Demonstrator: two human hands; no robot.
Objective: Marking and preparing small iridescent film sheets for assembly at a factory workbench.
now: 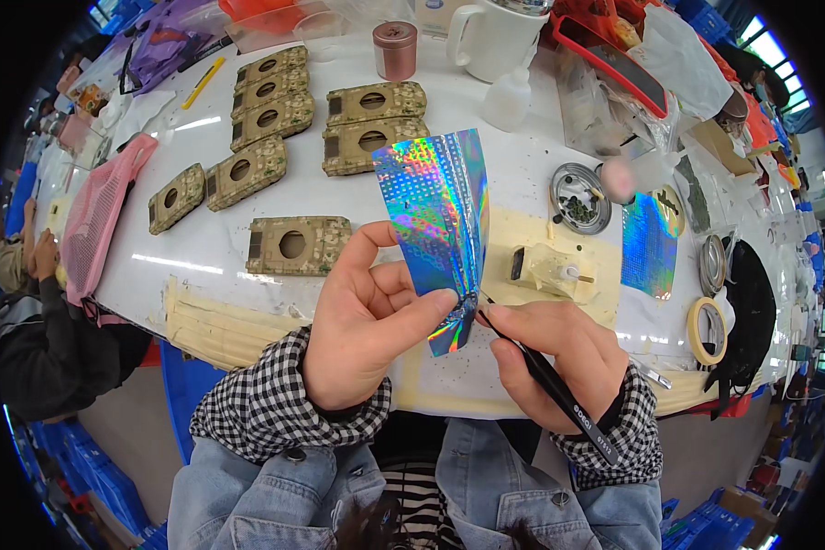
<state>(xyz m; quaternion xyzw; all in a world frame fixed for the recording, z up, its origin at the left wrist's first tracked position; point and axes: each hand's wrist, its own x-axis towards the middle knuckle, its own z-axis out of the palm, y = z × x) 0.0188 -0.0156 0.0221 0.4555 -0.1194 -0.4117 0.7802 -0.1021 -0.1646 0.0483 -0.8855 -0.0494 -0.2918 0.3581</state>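
My left hand [367, 316] pinches a shiny holographic sheet [435, 202] near its lower end, thumb in front. The sheet stands upright over the table and carries rows of small marks. In my right hand [564, 344] is a pair of black tweezers [552, 385], whose tips meet the sheet's lower right edge by my left thumb. Whether the tips grip anything is too small to tell. Beyond my left hand lies a camouflage model tank hull [298, 246] with a round hole. Several more hulls [247, 172] stand farther back.
Right of the sheet are a yellowish glue block [555, 270], a round tin of small dark parts [580, 203], another holographic sheet [648, 243] and a tape roll [707, 331]. A white mug [495, 41] and pink canister [395, 51] stand behind. Another person [55, 339] sits at left.
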